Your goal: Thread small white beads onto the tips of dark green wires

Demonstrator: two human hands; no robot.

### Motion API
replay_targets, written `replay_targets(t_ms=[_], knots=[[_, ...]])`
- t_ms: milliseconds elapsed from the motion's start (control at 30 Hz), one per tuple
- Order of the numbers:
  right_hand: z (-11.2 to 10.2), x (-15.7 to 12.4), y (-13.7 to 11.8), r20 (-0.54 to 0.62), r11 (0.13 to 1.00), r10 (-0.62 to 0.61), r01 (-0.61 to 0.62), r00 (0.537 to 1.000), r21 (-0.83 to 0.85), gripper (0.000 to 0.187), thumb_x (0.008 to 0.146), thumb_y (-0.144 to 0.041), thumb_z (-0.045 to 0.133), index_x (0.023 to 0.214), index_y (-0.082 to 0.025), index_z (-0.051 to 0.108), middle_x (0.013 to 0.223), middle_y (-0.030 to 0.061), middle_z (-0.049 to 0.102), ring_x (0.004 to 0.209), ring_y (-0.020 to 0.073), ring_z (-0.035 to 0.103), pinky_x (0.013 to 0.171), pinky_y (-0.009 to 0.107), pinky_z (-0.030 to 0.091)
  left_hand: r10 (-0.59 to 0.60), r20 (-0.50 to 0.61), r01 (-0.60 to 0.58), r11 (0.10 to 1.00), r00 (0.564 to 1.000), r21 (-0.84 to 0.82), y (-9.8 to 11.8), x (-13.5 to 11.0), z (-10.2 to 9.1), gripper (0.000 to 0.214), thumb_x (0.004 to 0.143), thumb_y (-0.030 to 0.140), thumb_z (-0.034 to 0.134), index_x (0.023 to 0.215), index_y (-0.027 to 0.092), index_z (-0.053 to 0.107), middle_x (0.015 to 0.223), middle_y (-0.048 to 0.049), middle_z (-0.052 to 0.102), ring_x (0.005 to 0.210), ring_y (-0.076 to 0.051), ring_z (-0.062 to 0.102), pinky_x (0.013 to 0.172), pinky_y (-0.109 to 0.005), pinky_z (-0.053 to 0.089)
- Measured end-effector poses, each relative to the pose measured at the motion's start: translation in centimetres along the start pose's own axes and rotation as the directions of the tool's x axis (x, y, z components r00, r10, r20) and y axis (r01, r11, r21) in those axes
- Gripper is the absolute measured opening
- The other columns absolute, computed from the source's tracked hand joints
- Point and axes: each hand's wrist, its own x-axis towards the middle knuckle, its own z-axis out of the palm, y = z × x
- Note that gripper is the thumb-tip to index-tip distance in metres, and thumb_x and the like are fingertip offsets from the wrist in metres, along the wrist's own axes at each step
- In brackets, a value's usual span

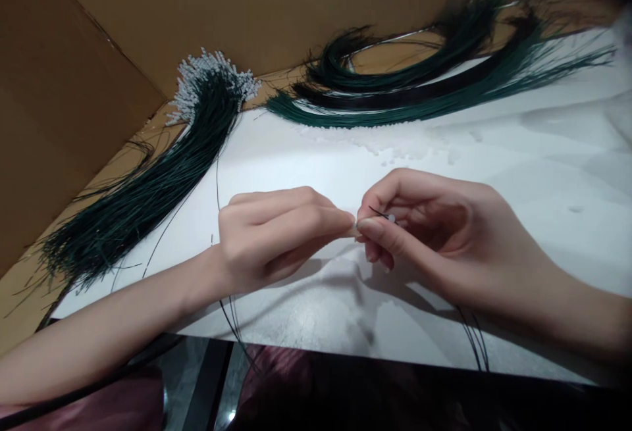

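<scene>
In front of me, my left hand and my right hand meet at the fingertips, both closed in a pinch just above the white tabletop. Between the thumb and fingers of my right hand a short piece of dark wire sticks out, with a small white bead beside it. My left fingertips press on a tiny pale piece, mostly hidden by the fingers. Several thin dark wires hang near the table's front edge, below both wrists.
A thick bundle of dark green wires lies at the left, its far end topped with white beaded tips. Curved bundles of green wire lie at the back. Small white beads are scattered before them. Cardboard walls stand behind.
</scene>
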Motion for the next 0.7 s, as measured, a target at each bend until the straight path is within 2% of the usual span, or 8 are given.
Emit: replay_targets(t_ms=[233,433,533,700], knots=[[-0.08,-0.09,0.01,0.003,0.996,-0.022,0.022,1.0,-0.081,0.014,0.081,-0.008,0.068,0.079,-0.018,0.058,0.062,-0.0033,0.061,0.052,0.008,0.058,0.045,0.018,0.045,-0.018,0.057,0.017,1.0,0.998,0.022,0.14,0.19,-0.2,0.006,0.081,0.005,0.07,0.086,0.009,0.07,0.074,-0.0024,0.071,0.065,-0.006,0.066,0.059,-0.014,0.05],[0.04,0.08,0.15,-0.008,0.99,-0.031,0.03,0.999,-0.135,0.011,0.082,-0.01,0.066,0.079,-0.018,0.059,0.064,-0.0025,0.061,0.054,0.009,0.06,0.047,0.019,0.047,-0.055,0.09,0.05,0.998,0.994,0.049,0.32,0.32,-0.21,0.004,0.083,0.008,0.069,0.084,0.011,0.07,0.071,-0.0018,0.071,0.063,-0.006,0.066,0.056,-0.014,0.048],[0.1,0.05,0.0,-0.026,0.996,-0.015,0.012,1.0,-0.088,0.013,0.08,-0.009,0.069,0.079,-0.018,0.059,0.063,-0.0033,0.062,0.053,0.0079,0.059,0.046,0.017,0.047,-0.042,0.054,0.042,0.999,0.998,0.012,0.09,0.43,-0.09,0.004,0.083,0.008,0.069,0.084,0.012,0.069,0.072,-0.0025,0.072,0.063,-0.008,0.067,0.057,-0.015,0.05],[0.0,0.02,-0.4,0.016,0.995,0.089,-0.09,0.996,0.045,0.013,0.08,-0.012,0.073,0.079,-0.019,0.061,0.062,-0.0029,0.063,0.053,0.0083,0.06,0.046,0.016,0.048,-0.007,0.021,0.007,0.999,1.0,-0.031,-0.06,0.77,-0.21,0.006,0.084,0.008,0.068,0.085,0.014,0.069,0.072,-0.0021,0.073,0.064,-0.009,0.068,0.057,-0.016,0.052]])
